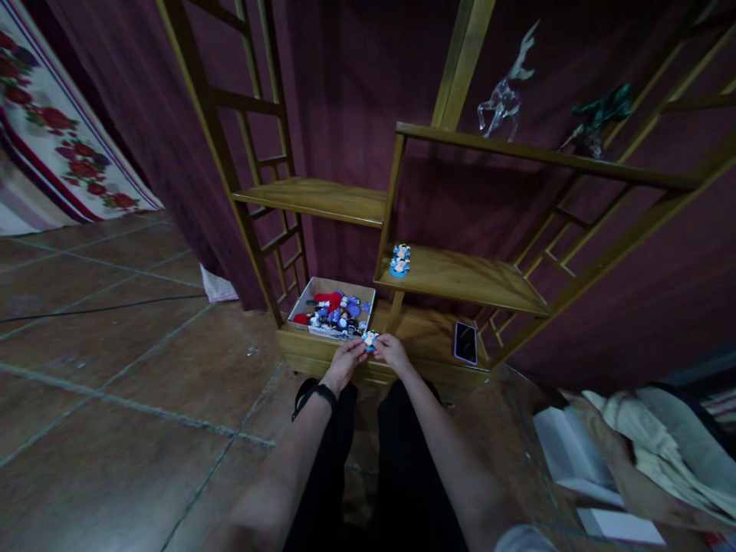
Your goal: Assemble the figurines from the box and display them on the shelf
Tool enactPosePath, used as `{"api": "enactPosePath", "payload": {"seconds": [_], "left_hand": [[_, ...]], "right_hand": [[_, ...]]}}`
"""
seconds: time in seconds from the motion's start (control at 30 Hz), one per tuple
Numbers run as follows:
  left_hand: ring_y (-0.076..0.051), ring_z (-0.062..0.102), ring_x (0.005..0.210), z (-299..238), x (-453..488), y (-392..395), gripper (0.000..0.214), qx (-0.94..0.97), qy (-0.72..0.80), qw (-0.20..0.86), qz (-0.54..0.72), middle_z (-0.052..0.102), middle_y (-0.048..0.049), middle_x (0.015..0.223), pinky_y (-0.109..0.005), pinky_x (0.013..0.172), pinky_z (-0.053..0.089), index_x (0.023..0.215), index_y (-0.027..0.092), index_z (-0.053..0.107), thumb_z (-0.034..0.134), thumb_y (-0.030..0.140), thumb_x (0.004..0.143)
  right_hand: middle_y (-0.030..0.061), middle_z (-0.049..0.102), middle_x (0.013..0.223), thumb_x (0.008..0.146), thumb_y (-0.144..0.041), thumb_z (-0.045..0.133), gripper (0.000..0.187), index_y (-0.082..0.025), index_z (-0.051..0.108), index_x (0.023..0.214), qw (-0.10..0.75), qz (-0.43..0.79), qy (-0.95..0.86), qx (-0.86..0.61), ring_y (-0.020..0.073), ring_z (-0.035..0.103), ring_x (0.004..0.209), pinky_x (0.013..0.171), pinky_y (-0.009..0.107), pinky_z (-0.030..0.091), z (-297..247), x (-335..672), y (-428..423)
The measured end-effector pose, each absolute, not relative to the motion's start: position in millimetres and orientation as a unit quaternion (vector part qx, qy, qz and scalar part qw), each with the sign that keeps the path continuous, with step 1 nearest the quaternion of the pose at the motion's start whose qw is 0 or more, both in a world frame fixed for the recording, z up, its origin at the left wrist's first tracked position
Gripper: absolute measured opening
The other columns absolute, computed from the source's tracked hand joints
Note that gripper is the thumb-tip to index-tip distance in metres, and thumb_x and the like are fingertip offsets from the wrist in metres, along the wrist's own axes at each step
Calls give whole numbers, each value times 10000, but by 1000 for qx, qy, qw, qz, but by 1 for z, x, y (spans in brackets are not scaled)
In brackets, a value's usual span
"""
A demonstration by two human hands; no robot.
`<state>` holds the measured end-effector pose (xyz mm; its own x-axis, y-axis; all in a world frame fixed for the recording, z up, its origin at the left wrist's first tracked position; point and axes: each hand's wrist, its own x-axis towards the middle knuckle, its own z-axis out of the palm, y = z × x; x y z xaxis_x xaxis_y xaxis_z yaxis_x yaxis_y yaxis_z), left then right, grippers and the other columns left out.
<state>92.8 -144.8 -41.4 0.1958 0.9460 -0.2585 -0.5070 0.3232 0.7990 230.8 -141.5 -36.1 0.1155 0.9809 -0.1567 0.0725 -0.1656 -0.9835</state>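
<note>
Between my two hands is a small blue-and-white figurine (370,340), held just in front of the wooden shelf unit. My left hand (346,360) pinches it from the left, and my right hand (393,353) grips its right side. Just beyond my left hand, a white box (303,297) on the bottom shelf holds a jumble of small red, purple, blue and black figures. Two similar blue-and-white figurines (400,261) stand one behind the other at the left end of the low middle shelf (465,274).
A phone (465,343) lies on the bottom shelf at right. Higher up are a clear deer ornament (504,100) and a dark green ornament (603,115). On the floor to the right sit white boxes (572,452) and cloth. A black cable (103,308) crosses the tiles at left.
</note>
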Motion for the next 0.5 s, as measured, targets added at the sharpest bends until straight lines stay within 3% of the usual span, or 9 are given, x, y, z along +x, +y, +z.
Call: {"api": "enactPosePath", "payload": {"seconds": [0.5], "left_hand": [[-122, 618, 691, -40, 94, -147, 276, 293, 380, 717, 506, 650, -45, 745, -247, 684, 468, 828, 138, 617, 751, 182, 591]], "right_hand": [[-26, 614, 686, 717, -318, 560, 152, -179, 583, 773, 441, 442, -500, -600, 72, 565, 522, 518, 202, 514, -38, 234, -143]]}}
